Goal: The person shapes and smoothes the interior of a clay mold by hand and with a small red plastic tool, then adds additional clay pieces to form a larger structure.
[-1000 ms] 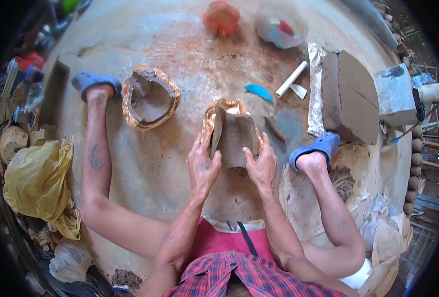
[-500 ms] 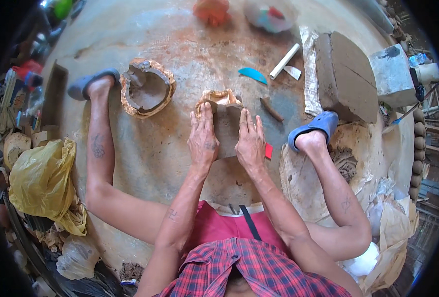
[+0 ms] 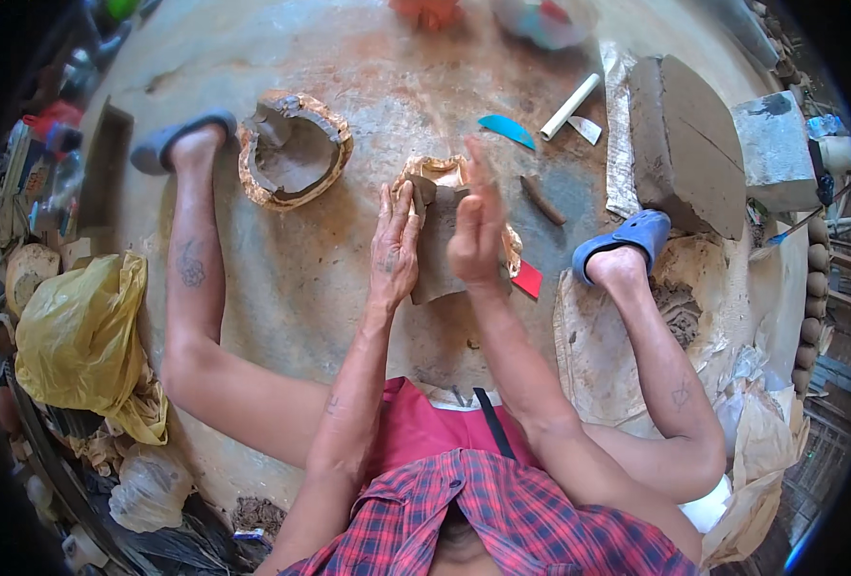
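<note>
Clay-stained tan floor (image 3: pixel 281 288) is bearing a pale-rimmed mould (image 3: pixel 442 165) and grey clay slab (image 3: pixel 435 264), which I'm seeing the straight-fingered left hand (image 3: pixel 394 248) seemingly bracing, the unclenched right hand (image 3: pixel 478 230) blurred alongside, contact unclear.

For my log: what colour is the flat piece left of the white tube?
Teal flat piece, clearest in head view.

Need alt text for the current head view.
A person's left hand lies along the left side of grey clay in a pale mould; the right hand, blurred, is at its right side. Another, clay-lined mould sits upper left, a large clay block upper right.
</note>
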The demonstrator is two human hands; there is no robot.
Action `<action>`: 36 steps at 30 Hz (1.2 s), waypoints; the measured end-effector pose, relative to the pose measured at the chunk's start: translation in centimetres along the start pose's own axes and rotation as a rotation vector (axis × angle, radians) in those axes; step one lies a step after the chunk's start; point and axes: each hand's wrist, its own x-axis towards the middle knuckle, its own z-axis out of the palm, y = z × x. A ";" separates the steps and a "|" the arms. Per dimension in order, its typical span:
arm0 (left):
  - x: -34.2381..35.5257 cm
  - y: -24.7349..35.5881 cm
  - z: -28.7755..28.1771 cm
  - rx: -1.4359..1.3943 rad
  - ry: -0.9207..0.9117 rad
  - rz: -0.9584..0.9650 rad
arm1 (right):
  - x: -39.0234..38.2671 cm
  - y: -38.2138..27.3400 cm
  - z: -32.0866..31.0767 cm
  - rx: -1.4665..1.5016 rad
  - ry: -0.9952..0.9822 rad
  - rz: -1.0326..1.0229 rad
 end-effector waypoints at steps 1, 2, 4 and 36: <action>0.1 0.0 -0.3 -0.020 -0.002 0.004 | -1.3 2.4 2.2 0.005 0.002 0.001; 0.8 0.5 1.4 -0.045 -0.028 0.021 | -2.9 6.6 2.7 -0.081 0.013 0.017; 0.7 -0.7 0.8 -0.073 -0.010 0.008 | -4.3 8.4 4.5 -0.153 0.002 -0.040; 0.4 4.2 4.8 -0.252 0.224 -0.286 | -2.1 6.1 -2.3 0.048 -0.013 0.061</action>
